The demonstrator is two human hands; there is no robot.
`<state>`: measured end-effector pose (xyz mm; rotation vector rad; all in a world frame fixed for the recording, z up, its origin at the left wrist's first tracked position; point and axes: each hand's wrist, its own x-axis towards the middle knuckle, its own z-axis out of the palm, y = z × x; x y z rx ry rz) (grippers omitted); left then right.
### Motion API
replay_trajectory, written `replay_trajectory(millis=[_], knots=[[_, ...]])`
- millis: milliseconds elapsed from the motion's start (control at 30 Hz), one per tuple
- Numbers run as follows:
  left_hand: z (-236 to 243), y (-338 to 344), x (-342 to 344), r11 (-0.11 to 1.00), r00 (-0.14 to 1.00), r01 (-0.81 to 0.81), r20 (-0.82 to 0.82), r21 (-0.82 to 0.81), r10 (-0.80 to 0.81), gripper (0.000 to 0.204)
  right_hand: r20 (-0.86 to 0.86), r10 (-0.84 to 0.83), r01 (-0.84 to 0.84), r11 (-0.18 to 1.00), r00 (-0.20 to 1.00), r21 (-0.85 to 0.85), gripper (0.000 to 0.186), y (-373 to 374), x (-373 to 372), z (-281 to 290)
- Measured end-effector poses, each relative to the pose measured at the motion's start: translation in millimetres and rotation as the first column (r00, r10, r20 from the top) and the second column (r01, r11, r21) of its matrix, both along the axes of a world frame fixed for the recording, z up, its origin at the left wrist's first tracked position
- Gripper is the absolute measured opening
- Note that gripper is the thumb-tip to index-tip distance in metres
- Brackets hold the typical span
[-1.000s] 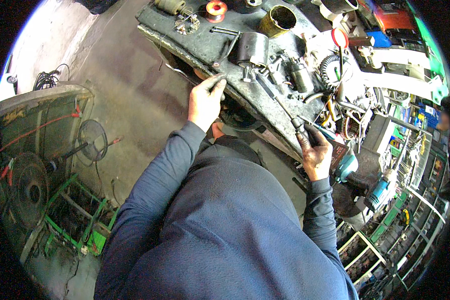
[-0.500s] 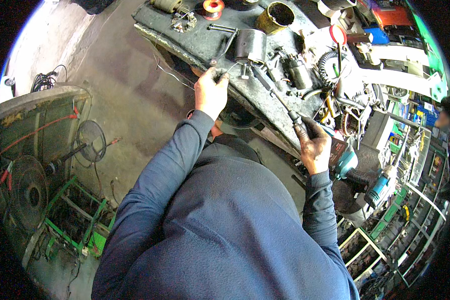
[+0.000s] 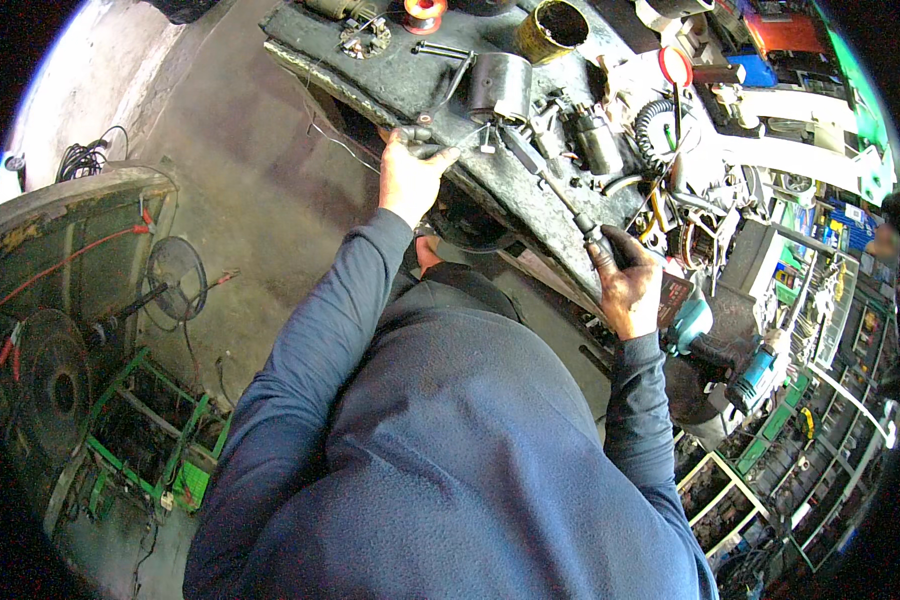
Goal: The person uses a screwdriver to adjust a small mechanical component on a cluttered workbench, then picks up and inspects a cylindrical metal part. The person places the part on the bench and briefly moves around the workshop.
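Right hand (image 3: 630,285) wrapped round a long tool (image 3: 562,199), slanting far-left over the bench (image 3: 390,78) toward a metal cylinder (image 3: 500,88). Left hand (image 3: 410,180) at the bench's near-left edge, thumb and forefinger slightly parted, any grip unclear. Floor (image 3: 260,130) spreads left of that edge.

The right grip (image 3: 630,285) partly hides the long, dark-handled tool (image 3: 583,224)

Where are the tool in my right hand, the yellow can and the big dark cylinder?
Tool (image 3: 562,198): head view, on its shaft.
Yellow can (image 3: 532,38): head view, on its outer wall.
Big dark cylinder (image 3: 498,90): head view, on its curved side.
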<state>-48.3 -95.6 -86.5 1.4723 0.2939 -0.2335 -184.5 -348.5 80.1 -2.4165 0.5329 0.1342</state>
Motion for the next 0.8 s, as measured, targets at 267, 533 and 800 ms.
replay_trajectory(millis=[267,533,800], knots=[[-1,-2,4,1.000,1.000,0.012,-0.012,0.026,-0.012,0.044,0.046,0.040,-0.039,0.999,0.998,-0.025,0.035,-10,1,-13],[6,-3,5,1.000,0.998,0.002,-0.066,-0.029,-0.004,0.047,0.097,0.101,-0.094,0.993,0.990,-0.073,0.033,-12,4,-12],[12,-2,5,1.000,0.996,0.016,-0.086,0.008,-0.015,0.048,0.112,0.128,-0.118,0.988,0.985,-0.096,0.030,-8,5,-8]])
